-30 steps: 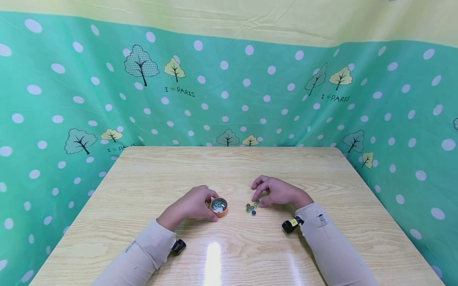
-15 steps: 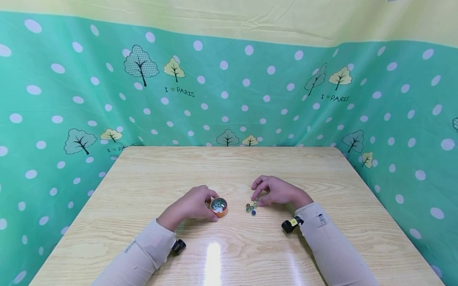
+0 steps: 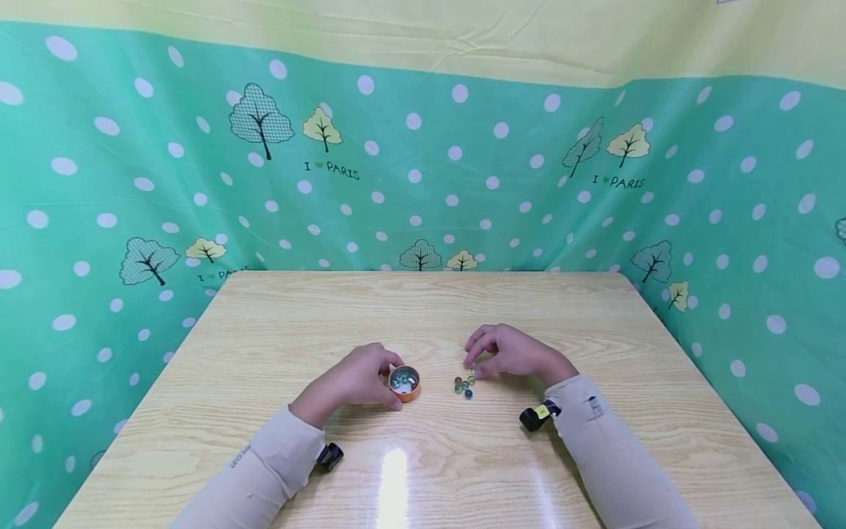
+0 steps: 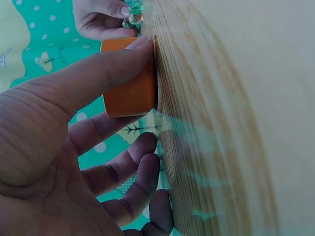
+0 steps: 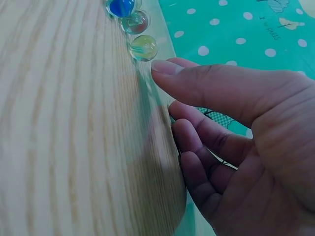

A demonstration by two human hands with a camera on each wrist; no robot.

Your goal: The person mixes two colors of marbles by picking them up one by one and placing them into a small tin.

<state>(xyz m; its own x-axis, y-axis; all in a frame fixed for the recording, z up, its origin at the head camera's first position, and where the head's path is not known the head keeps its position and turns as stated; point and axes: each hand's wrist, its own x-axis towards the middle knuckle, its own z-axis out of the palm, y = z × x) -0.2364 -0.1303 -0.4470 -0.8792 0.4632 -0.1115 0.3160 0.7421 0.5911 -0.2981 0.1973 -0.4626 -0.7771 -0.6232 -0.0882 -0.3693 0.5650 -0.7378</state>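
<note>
the left hand (image 3: 357,373) pinches one orange cup (image 4: 129,98) on the table (image 3: 423,308), thumb near, fingers far; marbles inside (image 3: 405,378), too small to count. right of it lie at least five loose marbles (image 3: 468,394), one blue. right hand (image 3: 512,353) beside them, fingers bent; whether pinching one, i cannot tell.

We list: one container (image 4: 130,101), plain orange outside, at lower centre of the head view; right of it, marbles (image 3: 459,389), including a blue marble (image 5: 121,6), a clear marble with red and green inside (image 5: 136,22) and a yellow-green swirled marble (image 5: 144,47); one tabletop (image 3: 423,316), pale tan, streaked wood grain; one cloth (image 3: 390,246), green with whitish dots, printed with checked trees (image 3: 259,121) and yellow trees (image 3: 322,126); one plain yellow band (image 3: 396,33) across the top; two sleeves (image 3: 621,463), pale greyish beige, at the lower edge.
</note>
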